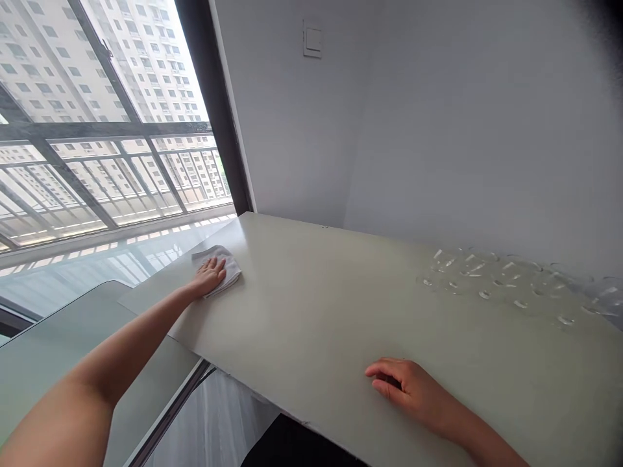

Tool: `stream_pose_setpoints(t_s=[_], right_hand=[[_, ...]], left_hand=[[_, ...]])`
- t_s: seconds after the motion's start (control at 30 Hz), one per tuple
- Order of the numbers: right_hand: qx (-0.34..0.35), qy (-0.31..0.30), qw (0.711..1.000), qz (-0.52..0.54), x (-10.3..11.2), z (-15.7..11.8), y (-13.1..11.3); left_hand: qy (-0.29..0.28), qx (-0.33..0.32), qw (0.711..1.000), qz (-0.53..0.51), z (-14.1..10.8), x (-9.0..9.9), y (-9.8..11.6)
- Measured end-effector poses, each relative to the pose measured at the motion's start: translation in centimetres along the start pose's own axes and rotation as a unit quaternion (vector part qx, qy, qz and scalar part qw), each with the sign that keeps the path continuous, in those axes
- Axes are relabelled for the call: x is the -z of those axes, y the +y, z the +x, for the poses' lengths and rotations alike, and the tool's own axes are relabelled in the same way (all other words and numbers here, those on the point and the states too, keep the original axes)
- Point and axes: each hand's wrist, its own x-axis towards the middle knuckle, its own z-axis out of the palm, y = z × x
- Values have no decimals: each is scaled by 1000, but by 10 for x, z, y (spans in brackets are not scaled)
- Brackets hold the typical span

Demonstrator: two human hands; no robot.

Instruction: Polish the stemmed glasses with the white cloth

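My left hand (210, 277) lies flat on a folded white cloth (232, 267), pressing it to the tabletop near its far left end. Its fingers are spread, and part of the cloth is hidden beneath them. Over the near part of the pale, glossy table (302, 292) rests my right hand (400, 384). Its fingers are loosely bent, with a gap between thumb and forefinger and nothing held there.
Several clear glasses (509, 275) stand grouped at the table's right, by the wall; their outlines are faint. A second glass-topped surface (97, 344) adjoins at the left, lower down. Beyond are a large window (117, 123) and a wall switch (313, 40).
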Motion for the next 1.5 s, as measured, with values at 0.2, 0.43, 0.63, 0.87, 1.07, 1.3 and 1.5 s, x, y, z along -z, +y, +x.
stream_pose_setpoints(t_s=[0.2,0.43,0.63,0.87,1.07,1.3,1.5], right_hand=[[6,6,1000,12,0,-4,0],[-11,23,999,34,0,-3,8],[-22,20,999,39,3,-5,8],[-1,18,999,40,5,-6,3],[5,39,997,71,7,-8,1],[13,107,986,125,13,-9,-9],[113,192,973,-54,-19,-8,-43]], left_hand=[[17,-208,978,-31,-30,-15,121],[19,-518,849,-105,-151,-15,209],[42,-431,894,-118,-157,-19,149],[68,32,997,-26,-85,-30,-18],[68,89,994,-6,-78,-30,-23],[99,-237,965,-59,-128,-40,135],[4,-470,846,-250,-185,-41,238]])
